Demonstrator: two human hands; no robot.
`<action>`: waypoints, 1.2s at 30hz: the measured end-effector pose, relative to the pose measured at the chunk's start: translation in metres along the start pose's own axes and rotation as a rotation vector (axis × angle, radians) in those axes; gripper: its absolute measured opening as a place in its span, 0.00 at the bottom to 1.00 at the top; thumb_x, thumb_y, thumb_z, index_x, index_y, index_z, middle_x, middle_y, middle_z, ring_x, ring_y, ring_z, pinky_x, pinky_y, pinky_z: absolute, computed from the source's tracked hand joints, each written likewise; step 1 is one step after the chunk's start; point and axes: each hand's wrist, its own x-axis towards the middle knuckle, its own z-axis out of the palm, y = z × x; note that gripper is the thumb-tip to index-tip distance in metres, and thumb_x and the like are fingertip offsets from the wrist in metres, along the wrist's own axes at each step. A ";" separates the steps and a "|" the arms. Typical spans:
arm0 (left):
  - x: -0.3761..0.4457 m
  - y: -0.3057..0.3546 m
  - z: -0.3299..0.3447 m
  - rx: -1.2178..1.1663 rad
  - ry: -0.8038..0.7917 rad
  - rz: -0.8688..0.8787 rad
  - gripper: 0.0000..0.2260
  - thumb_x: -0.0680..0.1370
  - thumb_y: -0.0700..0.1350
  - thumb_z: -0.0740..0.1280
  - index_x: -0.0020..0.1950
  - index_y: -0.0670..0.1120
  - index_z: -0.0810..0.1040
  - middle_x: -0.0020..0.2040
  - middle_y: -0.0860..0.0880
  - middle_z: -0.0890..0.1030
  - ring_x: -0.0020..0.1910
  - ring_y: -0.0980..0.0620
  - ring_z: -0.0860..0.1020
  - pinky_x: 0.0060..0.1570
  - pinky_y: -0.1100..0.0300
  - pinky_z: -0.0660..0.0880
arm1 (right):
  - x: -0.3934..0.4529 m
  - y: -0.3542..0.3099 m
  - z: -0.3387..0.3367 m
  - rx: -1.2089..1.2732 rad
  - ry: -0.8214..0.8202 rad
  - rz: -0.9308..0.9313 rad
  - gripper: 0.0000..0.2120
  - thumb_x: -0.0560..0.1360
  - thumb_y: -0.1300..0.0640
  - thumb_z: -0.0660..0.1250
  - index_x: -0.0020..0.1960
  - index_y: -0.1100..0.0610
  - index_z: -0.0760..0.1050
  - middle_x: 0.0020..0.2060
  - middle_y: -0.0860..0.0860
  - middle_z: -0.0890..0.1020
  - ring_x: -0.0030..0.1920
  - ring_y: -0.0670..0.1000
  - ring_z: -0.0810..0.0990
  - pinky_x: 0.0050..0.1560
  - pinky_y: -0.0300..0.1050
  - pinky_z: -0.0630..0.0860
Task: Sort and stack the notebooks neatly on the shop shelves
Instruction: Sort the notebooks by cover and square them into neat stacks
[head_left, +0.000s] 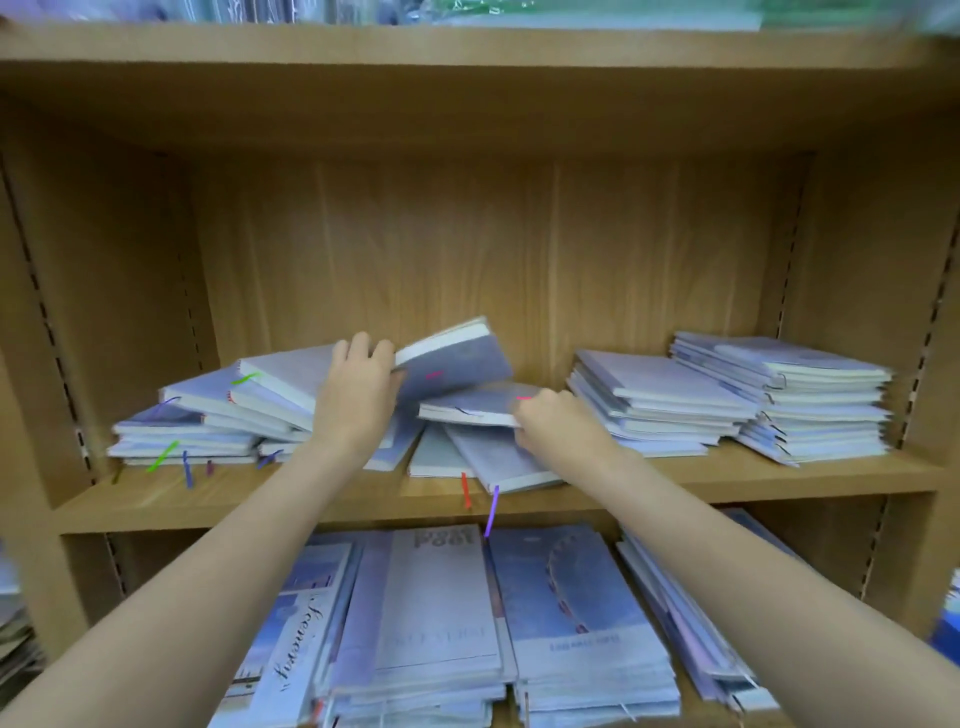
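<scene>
two neat stacks (727, 395) stand at the right of the middle shelf (727, 480), but the leaning pile (218, 415) remains – left hand (358, 395) grips a tilted notebook (452, 358), right hand (556, 421) pinches another notebook (478, 405).

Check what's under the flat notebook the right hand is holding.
Under that notebook, gripped by the right hand, two more notebooks lie splayed on the shelf. Their far ends are covered.

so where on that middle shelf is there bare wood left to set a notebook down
Bare wood shows on the middle wooden shelf along the front edge, widest at the left front corner before the slumped left pile of pale blue notebooks, and as a strip in front of the two tidy right stacks. The centre is crowded: the left hand and right hand grip notebooks over loose ones.
</scene>
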 end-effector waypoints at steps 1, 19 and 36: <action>0.000 0.001 -0.005 0.002 0.044 -0.001 0.05 0.74 0.36 0.67 0.43 0.34 0.74 0.43 0.35 0.73 0.44 0.36 0.72 0.35 0.43 0.72 | 0.001 0.004 -0.006 -0.019 0.038 0.028 0.11 0.77 0.64 0.56 0.56 0.62 0.73 0.53 0.61 0.78 0.54 0.61 0.78 0.47 0.50 0.73; -0.075 -0.036 -0.020 -0.289 -0.356 -0.015 0.13 0.69 0.34 0.73 0.54 0.38 0.80 0.49 0.40 0.79 0.50 0.42 0.78 0.48 0.62 0.67 | -0.064 0.020 0.032 0.165 0.272 -0.452 0.20 0.64 0.60 0.67 0.56 0.60 0.79 0.52 0.56 0.83 0.48 0.57 0.83 0.48 0.47 0.78; -0.084 0.015 -0.005 -0.584 -0.177 -0.157 0.15 0.70 0.37 0.73 0.56 0.41 0.79 0.46 0.49 0.70 0.41 0.55 0.74 0.49 0.72 0.70 | -0.004 0.025 -0.100 -0.194 0.963 -0.117 0.06 0.63 0.64 0.71 0.36 0.58 0.75 0.30 0.54 0.75 0.32 0.57 0.74 0.28 0.43 0.67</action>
